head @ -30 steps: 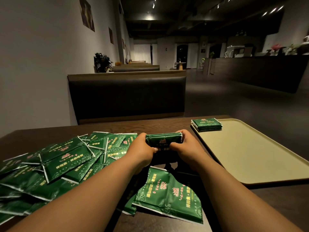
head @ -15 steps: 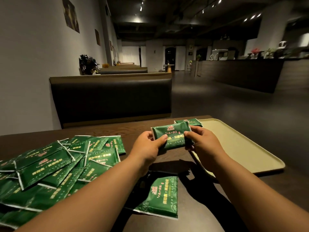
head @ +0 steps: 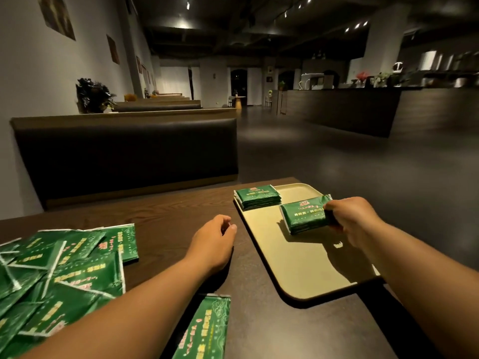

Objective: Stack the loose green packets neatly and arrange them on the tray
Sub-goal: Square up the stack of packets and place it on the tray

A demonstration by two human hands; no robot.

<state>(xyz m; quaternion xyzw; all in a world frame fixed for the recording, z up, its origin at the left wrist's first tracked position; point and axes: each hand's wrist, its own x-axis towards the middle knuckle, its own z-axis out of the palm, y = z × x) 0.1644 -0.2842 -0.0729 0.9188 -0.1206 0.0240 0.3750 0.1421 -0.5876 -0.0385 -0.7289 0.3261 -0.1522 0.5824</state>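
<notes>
Loose green packets [head: 64, 268] lay in a jumbled heap at the near left of the table [head: 168, 203], with one more packet [head: 204, 330] alone at the near edge, so we judged that most of the sorting was left to do. Our left hand [head: 215, 242] was over bare wood just left of the tray [head: 305, 275], fingers loosely curled round nothing. On the tray one squared stack [head: 258, 196] sat at the far left corner, and near it on the right our right hand [head: 352, 218] gripped a second stack [head: 304, 216] by its right end, low over the tray and not yet released.
</notes>
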